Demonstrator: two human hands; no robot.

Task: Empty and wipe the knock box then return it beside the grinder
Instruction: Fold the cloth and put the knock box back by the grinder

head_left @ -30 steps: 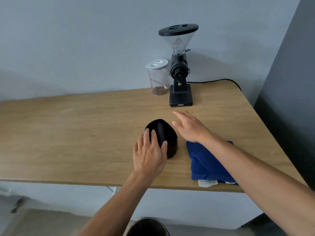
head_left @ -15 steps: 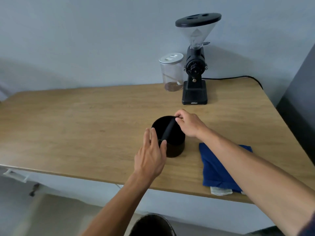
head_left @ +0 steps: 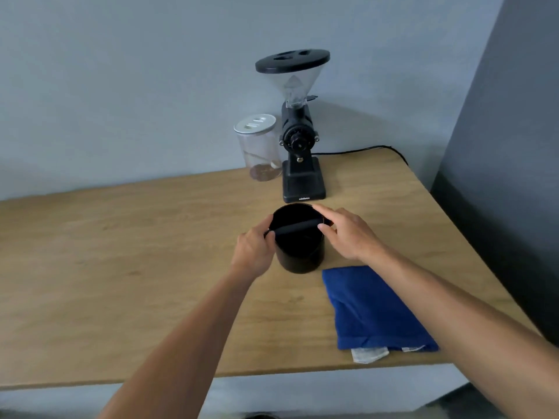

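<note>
The black round knock box (head_left: 299, 255) stands upright on the wooden table (head_left: 121, 267), just in front of the black grinder (head_left: 299, 146). A black bar (head_left: 298, 226) spans its open top. My left hand (head_left: 254, 252) pinches the bar's left end at the rim. My right hand (head_left: 348, 234) pinches the bar's right end, fingers over the rim. A folded blue cloth (head_left: 372, 309) lies on the table to the right of the box, near the front edge.
A clear jar (head_left: 260, 149) with a white lid and some brown grounds stands left of the grinder. The grinder's black cord (head_left: 363, 150) runs along the wall to the right. A dark wall (head_left: 508, 146) bounds the table's right side.
The knock box went from lying tilted to upright. My left hand moved from its near side to the bar's left end. My right hand now grips the bar's right end.
</note>
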